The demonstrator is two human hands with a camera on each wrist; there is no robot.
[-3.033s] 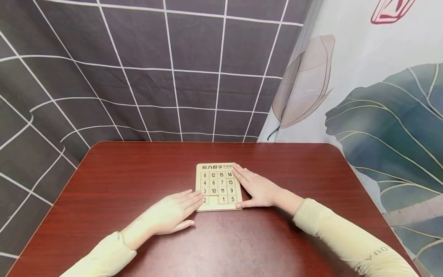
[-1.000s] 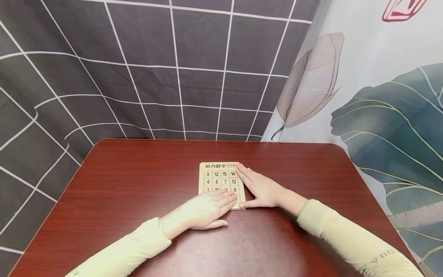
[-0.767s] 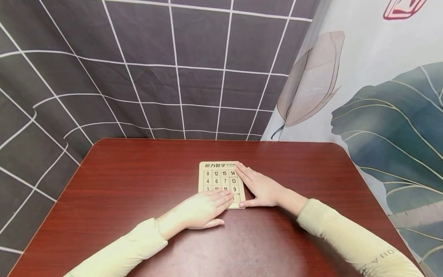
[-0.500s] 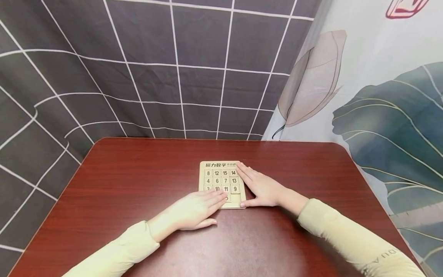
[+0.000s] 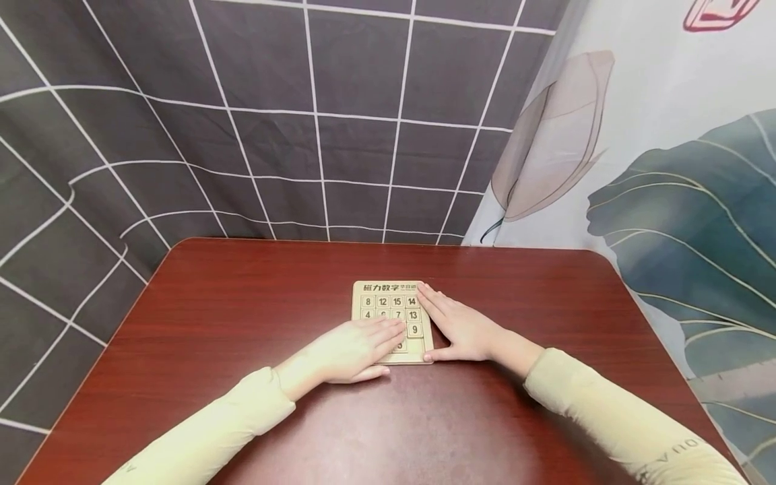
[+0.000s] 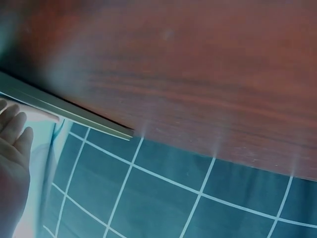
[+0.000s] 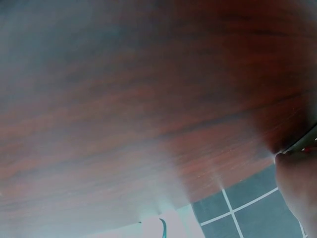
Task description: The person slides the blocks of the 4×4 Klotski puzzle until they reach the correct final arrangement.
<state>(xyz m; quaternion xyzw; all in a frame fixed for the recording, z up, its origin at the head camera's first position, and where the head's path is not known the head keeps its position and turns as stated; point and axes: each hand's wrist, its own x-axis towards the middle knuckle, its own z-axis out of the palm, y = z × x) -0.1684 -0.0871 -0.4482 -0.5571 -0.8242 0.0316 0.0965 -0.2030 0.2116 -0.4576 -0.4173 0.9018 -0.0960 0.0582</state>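
Observation:
A number slide puzzle (image 5: pixel 397 301), pale wood with a printed heading, lies flat on the table. My left hand (image 5: pixel 345 347) reaches over its lower left, straight fingertips touching tiles in the lower rows and covering several of them. The 5 tile (image 5: pixel 399 347) shows just beside those fingers, and the slot at the bottom right is bare. My right hand (image 5: pixel 463 330) rests against the puzzle's right side, fingers straight near the top corner and thumb at the bottom corner. In the left wrist view the puzzle's edge (image 6: pixel 74 111) shows beside the left hand (image 6: pixel 12 158).
The reddish-brown table (image 5: pixel 254 289) extends around the puzzle on all sides. Behind it hangs a dark curtain with white grid lines (image 5: pixel 358 148). A pale curtain with leaf prints (image 5: pixel 636 87) hangs on the right.
The left hand has moved from the puzzle's left edge onto its tiles, lately up and right. The 5 tile has slid left, leaving the bottom right slot bare. The right hand stays put.

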